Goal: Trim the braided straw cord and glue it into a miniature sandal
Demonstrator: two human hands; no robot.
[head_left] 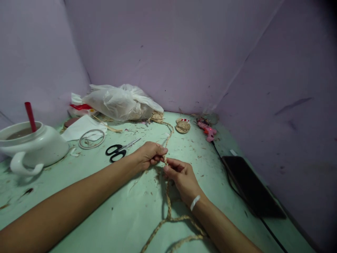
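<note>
In the head view, my left hand (152,154) and right hand (185,177) both pinch the tan, braided plant-fibre cord (168,202), which runs beyond them and back toward my right forearm (223,225). Uneven pull could loosen it; slack trapped under that forearm could jerk it from my fingertips

We are seeing dim, diffuse light. Soft shadows are lying on the green tabletop (123,214) beneath the left hand (152,154) and right hand (183,176). Left of the grip, the white pot (54,147) is catching a pale sheen; beyond it, rightward, the pink glue gun (208,131) is glowing red. High right, darkness is filling the corner.
</note>
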